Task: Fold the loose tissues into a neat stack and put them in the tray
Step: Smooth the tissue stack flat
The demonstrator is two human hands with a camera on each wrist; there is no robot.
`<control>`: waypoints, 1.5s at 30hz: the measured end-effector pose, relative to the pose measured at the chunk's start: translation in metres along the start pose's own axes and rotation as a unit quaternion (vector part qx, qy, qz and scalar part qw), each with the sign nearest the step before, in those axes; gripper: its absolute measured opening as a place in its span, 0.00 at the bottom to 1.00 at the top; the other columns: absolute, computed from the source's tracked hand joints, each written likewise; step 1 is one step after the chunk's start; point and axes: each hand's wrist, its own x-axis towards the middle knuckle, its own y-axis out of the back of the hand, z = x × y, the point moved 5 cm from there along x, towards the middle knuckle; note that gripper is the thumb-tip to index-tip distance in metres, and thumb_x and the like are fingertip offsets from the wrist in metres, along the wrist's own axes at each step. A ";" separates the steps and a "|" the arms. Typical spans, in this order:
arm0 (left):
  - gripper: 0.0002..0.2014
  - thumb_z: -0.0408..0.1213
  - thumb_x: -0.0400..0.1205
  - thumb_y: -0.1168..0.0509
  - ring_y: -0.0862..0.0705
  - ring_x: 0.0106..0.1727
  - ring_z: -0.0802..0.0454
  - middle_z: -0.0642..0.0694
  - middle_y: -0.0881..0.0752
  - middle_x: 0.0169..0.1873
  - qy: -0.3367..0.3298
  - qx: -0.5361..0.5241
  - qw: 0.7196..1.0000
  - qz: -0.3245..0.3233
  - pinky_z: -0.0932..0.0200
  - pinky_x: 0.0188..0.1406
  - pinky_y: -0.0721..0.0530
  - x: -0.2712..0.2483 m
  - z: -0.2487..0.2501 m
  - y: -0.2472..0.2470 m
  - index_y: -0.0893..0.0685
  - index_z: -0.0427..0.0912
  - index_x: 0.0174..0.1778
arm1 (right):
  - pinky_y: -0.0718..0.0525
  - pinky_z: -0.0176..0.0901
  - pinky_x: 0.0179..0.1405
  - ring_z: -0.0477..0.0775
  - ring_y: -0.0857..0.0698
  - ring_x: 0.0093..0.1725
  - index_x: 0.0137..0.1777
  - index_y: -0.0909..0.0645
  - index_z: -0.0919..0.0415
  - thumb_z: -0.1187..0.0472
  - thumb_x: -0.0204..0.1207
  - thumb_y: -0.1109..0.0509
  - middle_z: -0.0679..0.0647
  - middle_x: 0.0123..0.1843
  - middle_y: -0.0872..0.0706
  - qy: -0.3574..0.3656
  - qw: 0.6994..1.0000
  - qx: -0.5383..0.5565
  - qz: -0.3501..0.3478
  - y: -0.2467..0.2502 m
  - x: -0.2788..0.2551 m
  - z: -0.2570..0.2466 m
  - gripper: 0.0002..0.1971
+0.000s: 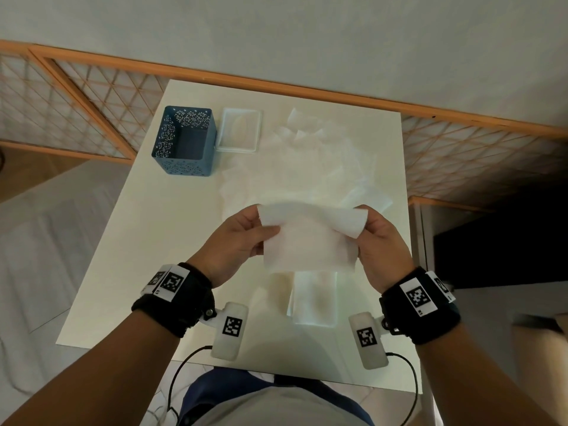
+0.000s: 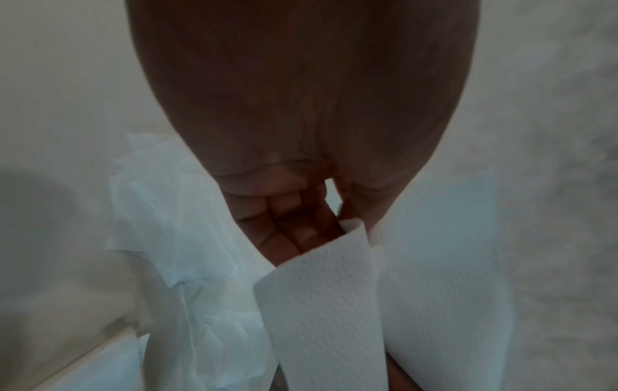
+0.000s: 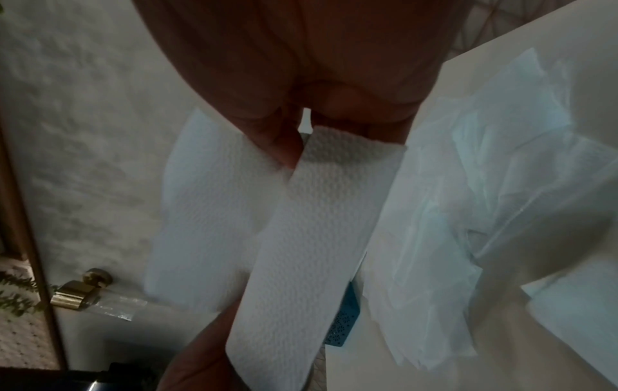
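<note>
— What are you on right now?

— I have one tissue (image 1: 307,241) lifted above the table (image 1: 147,241), a short end in each hand. My left hand (image 1: 236,244) pinches its left edge between thumb and fingers; my right hand (image 1: 379,241) pinches the right edge, where the top corner curls over. The sheet sags a little between them, so I judge it is half folded at best.

— How do you get a clean fold?

— I'd draw the sheet taut first, bring the far edge down onto the near edge, match the corners before pressing, then flatten that curled corner. It is thin embossed paper, so a hard tug could tear it.

— Where does it go after that?

— Onto the folded stack (image 1: 313,299) lying just below my hands near the table's front edge. The loose pile (image 1: 307,167) is spread behind the sheet, and the clear tray (image 1: 239,130) stands at the back beside a blue perforated basket (image 1: 184,142).

— Anything you can't make out?

— How many tissues the stack holds: white on white, and the raised sheet covers its far end. The pile's layers blur together too. The tray's inside is hard to read.
</note>
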 end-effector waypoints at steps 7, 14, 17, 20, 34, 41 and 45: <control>0.12 0.36 0.76 0.41 0.19 0.49 0.43 0.38 0.13 0.52 0.031 0.016 0.999 0.014 0.54 0.46 0.20 0.002 0.004 0.004 0.12 0.39 0.47 | 0.28 0.43 0.35 0.59 0.24 0.43 0.37 0.21 0.60 0.70 0.67 0.42 0.62 0.47 0.14 -0.049 0.997 0.061 0.010 0.003 0.002 0.011 0.09; 0.04 0.33 0.87 0.28 0.17 0.39 0.50 0.47 0.15 0.39 -0.035 0.131 0.989 0.062 0.56 0.44 0.18 0.008 0.001 0.010 0.14 0.47 0.51 | 0.21 0.41 0.37 0.50 0.24 0.34 0.40 0.26 0.58 0.60 0.70 0.34 0.51 0.35 0.25 -0.066 0.996 0.058 0.032 0.005 0.003 0.013 0.04; 0.17 0.32 0.86 0.26 0.12 0.44 0.47 0.41 0.10 0.46 -0.032 0.159 0.985 0.049 0.52 0.50 0.13 0.010 -0.001 0.007 0.17 0.54 0.67 | 0.13 0.49 0.51 0.52 0.13 0.45 0.55 0.21 0.52 0.50 0.78 0.26 0.48 0.44 0.11 -0.019 0.993 -0.110 0.024 0.009 0.004 0.015 0.11; 0.23 0.34 0.86 0.26 0.14 0.41 0.55 0.57 0.13 0.41 -0.026 0.243 0.969 0.013 0.58 0.46 0.15 0.010 -0.003 0.000 0.22 0.56 0.74 | 0.24 0.26 0.61 0.41 0.17 0.66 0.78 0.26 0.45 0.48 0.79 0.23 0.40 0.71 0.18 0.056 0.946 -0.319 -0.013 0.001 0.001 0.011 0.28; 0.19 0.39 0.83 0.25 0.09 0.53 0.47 0.47 0.10 0.52 0.054 0.274 0.960 0.000 0.51 0.54 0.11 0.035 -0.047 -0.005 0.16 0.55 0.70 | 0.16 0.53 0.41 0.56 0.16 0.36 0.45 0.16 0.57 0.53 0.82 0.25 0.62 0.42 0.10 -0.061 0.973 -0.213 -0.066 -0.021 -0.008 0.077 0.09; 0.16 0.35 0.81 0.23 0.12 0.44 0.59 0.54 0.07 0.48 0.080 0.289 0.951 0.069 0.58 0.47 0.18 0.068 -0.086 0.013 0.14 0.49 0.65 | 0.21 0.43 0.37 0.49 0.21 0.33 0.41 0.14 0.59 0.54 0.81 0.24 0.48 0.33 0.16 -0.176 0.958 -0.216 0.064 0.001 -0.006 0.148 0.11; 0.13 0.32 0.80 0.26 0.08 0.47 0.50 0.52 0.07 0.43 0.082 0.312 0.943 0.086 0.55 0.49 0.13 0.083 -0.094 0.011 0.13 0.45 0.61 | 0.23 0.40 0.33 0.50 0.19 0.34 0.43 0.14 0.59 0.54 0.82 0.25 0.47 0.35 0.15 -0.205 0.947 -0.234 0.081 0.009 -0.003 0.170 0.09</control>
